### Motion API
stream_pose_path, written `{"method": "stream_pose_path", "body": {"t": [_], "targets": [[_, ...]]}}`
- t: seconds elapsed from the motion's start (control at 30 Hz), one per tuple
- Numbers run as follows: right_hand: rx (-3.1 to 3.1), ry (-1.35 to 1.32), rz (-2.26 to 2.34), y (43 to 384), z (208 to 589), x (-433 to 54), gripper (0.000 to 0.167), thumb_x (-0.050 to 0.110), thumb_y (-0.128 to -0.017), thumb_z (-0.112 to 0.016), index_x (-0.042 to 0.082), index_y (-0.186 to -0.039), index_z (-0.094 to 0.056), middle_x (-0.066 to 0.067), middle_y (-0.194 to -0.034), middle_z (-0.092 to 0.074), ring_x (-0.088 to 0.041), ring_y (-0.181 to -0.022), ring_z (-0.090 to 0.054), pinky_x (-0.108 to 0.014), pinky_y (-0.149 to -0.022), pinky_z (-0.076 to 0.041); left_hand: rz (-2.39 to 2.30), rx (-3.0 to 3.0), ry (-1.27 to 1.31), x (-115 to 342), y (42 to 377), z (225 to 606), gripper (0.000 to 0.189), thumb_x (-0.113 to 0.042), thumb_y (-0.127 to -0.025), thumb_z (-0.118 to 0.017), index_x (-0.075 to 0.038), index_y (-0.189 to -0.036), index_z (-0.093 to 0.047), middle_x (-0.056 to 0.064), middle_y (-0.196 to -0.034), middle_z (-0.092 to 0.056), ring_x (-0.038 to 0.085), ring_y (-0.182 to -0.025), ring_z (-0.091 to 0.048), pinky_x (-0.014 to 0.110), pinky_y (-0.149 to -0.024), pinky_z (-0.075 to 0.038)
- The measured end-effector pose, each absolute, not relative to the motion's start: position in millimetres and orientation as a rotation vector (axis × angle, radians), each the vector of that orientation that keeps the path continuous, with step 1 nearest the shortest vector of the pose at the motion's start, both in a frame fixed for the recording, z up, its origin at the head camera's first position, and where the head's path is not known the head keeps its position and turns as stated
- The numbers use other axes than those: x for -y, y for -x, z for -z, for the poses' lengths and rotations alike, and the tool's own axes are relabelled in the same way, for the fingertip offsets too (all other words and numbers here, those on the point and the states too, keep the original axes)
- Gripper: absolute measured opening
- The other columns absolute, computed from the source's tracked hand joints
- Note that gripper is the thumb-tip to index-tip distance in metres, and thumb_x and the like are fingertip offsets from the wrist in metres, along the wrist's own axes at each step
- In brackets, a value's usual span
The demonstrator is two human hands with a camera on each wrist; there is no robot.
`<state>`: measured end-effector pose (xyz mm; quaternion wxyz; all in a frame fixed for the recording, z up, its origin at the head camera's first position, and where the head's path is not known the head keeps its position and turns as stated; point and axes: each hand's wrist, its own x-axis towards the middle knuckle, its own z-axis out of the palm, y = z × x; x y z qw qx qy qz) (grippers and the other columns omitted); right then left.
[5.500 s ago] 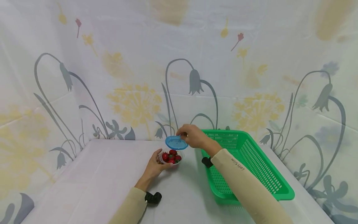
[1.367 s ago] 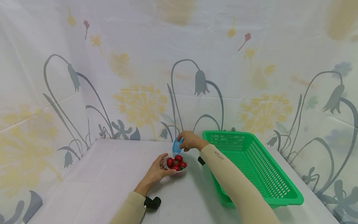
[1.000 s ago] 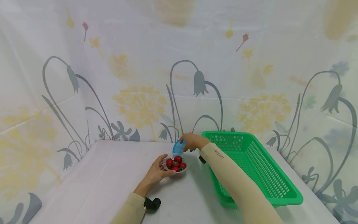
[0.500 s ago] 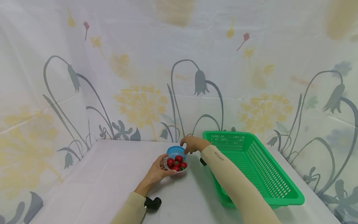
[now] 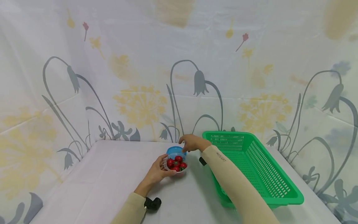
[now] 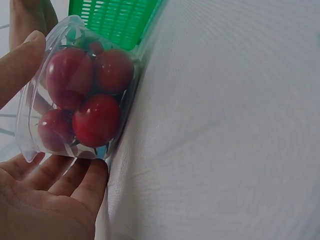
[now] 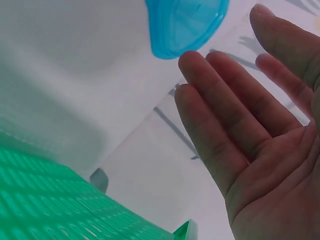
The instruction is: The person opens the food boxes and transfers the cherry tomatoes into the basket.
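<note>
Red cherry tomatoes (image 5: pixel 176 164) with green calyxes sit in a small clear plastic box (image 6: pixel 25 125) on the white cloth. My left hand (image 5: pixel 155 171) holds this box from its left side, thumb at the near rim and fingers along the far wall. Directly behind the box lies a blue lid (image 5: pixel 171 150), its near part overlapped by the box in the head view. My right hand (image 5: pixel 193 142) hovers at the lid's right edge, fingers loosely extended and holding nothing. In the right wrist view its fingertips are apart from the lid (image 7: pixel 187 25).
A large green slotted basket (image 5: pixel 275 161) stands to the right, under my right forearm. A flower-printed curtain (image 5: pixel 145 62) rises behind the table's far edge. Each wrist carries a small black camera (image 5: pixel 152 203).
Earlier my right hand pinched the blue lid above the box, then held it tilted up behind it. Now the lid lies flat behind the box, released. My left hand keeps its hold.
</note>
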<state>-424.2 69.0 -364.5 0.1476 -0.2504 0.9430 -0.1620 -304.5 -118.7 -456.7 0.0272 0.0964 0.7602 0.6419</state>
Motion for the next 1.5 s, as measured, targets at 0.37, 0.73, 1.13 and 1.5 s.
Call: {"method": "stream_pose_path", "body": {"t": [0.37, 0.73, 1.13, 1.5], "targets": [[-2.728, 0.863, 0.570, 402, 345, -66, 0.042, 0.018, -0.088, -0.070, 0.012, -0.128, -0.057, -0.005, -0.100, -0.066, -0.015, -0.081, -0.062, -0.031, -0.073, -0.055, -1.998, -2.335, -0.276, 118, 301, 453, 0.084, -0.018, -0.080, -0.079, -0.005, -0.147, -0.030, 0.024, -0.145, -0.037, 0.043, -0.130, -0.040, 0.050, -0.103, -0.038], [-2.723, 1.023, 0.591, 377, 332, -63, 0.042, 0.019, -0.089, -0.068, 0.013, -0.129, -0.057, -0.004, -0.104, -0.067, -0.014, -0.086, -0.063, -0.027, -0.072, -0.054, -2.000, -2.349, -0.277, 122, 299, 453, 0.083, -0.016, -0.080, -0.078, -0.003, -0.146, -0.029, 0.024, -0.144, -0.040, 0.043, -0.130, -0.040, 0.051, -0.103, -0.037], [-2.712, 1.013, 0.631, 364, 335, -68, 0.045, 0.025, -0.087, -0.071, 0.018, -0.129, -0.056, -0.001, -0.105, -0.066, -0.012, -0.088, -0.062, -0.027, -0.074, -0.053, -1.986, -2.346, -0.259, 118, 297, 452, 0.085, -0.016, -0.080, -0.078, -0.003, -0.147, -0.028, 0.025, -0.144, -0.039, 0.043, -0.130, -0.039, 0.052, -0.103, -0.036], [-2.705, 1.052, 0.597, 354, 340, -73, 0.032, 0.020, -0.087, -0.071, 0.016, -0.118, -0.061, -0.008, -0.106, -0.065, -0.016, -0.092, -0.060, -0.029, -0.075, -0.053, -1.996, -2.322, -0.310, 116, 301, 453, 0.084, -0.015, -0.081, -0.077, -0.002, -0.147, -0.027, 0.025, -0.144, -0.039, 0.040, -0.129, -0.042, 0.048, -0.103, -0.039]]}}
